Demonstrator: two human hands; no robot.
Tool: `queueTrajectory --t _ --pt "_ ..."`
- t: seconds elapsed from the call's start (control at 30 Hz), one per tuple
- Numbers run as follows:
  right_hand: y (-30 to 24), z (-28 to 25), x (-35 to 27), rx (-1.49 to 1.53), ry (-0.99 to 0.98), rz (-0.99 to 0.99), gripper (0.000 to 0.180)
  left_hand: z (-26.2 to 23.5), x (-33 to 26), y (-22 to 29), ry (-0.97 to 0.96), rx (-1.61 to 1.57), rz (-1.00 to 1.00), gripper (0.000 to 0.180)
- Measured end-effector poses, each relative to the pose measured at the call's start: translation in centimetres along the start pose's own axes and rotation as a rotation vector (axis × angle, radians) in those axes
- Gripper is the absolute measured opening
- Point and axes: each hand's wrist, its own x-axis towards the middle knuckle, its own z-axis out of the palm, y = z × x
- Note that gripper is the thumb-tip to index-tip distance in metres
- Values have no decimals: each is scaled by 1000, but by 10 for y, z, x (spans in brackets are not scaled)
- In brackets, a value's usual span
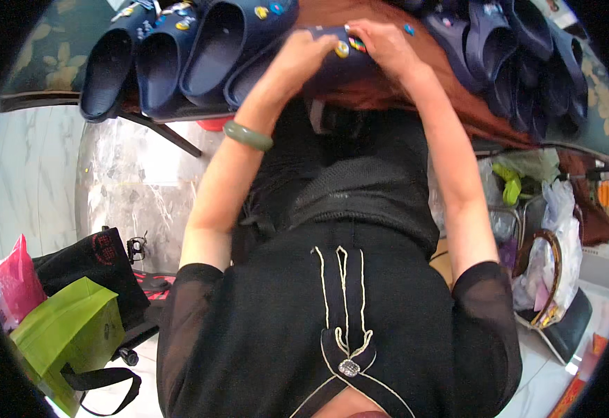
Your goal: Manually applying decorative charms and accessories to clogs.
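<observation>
At the near edge of the brown-covered table, a navy foam clog lies between my hands. A round yellow shoe charm and a small multicoloured charm sit on its upper. My left hand, bent at the fingers, grips the clog beside the yellow charm. From the other side my right hand closes on the clog near the multicoloured charm. Its fingertips are partly hidden, and a small whitish spot shows by them. A green bangle circles my left wrist.
Several navy clogs with charms line the table's left, and more clogs are piled at the right on the brown cloth. A loose blue charm lies there. Green and black bags stand lower left; a plastic bag hangs right.
</observation>
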Motion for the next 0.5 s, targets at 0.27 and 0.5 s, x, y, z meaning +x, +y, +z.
queueTrajectory --t 0.27,0.5 --pt "-26 1 5 -3 83 90 23 5 -7 8 77 -189 121 21" --pt "2 19 26 -311 13 351 31 8 -5 10 -21 -280 55 20"
